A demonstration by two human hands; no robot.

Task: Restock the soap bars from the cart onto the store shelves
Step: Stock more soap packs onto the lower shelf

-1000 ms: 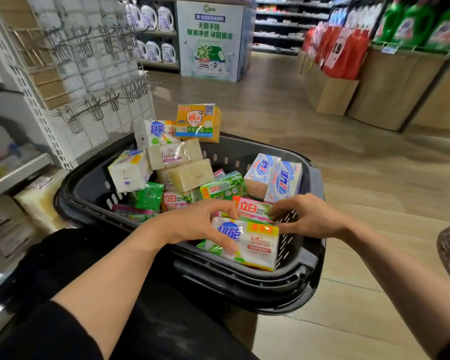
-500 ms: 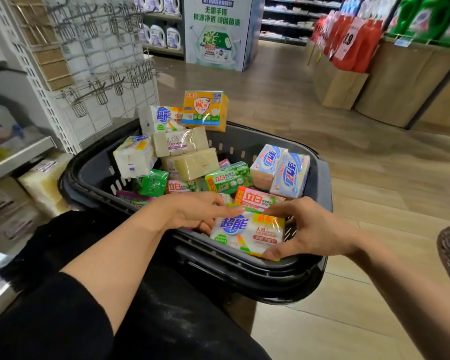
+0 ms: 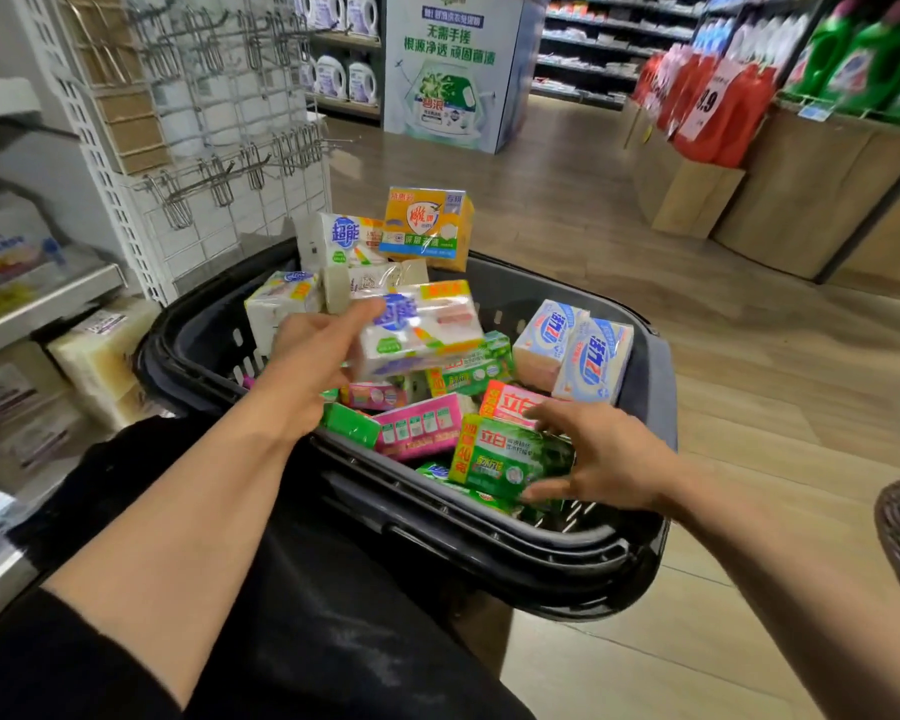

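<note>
Since the earlier frame the white pack (image 3: 419,330) has left the near rim of the basket (image 3: 489,543) and now hangs above the heap, carried in the left hand (image 3: 313,361), whose thumb lies over its left end and whose fingers are hidden beneath it. Lifting it has uncovered a green pack (image 3: 510,457) at the near right of the basket, and the right hand (image 3: 601,459) has moved onto that one: fingers spread and bent around its right end, thumb under its lower edge, touching but not plainly clamped

The white pack's long axis runs left to right across the view, slightly blurred. The shelf (image 3: 37,304) it is probably meant for lies to the left of the basket, on the left hand's own side and just beside the basket rim, so that hand is the nearer one and would need only a swing leftward. The green pack lies tilted, long axis also roughly crosswise, well apart from the shelf
</note>
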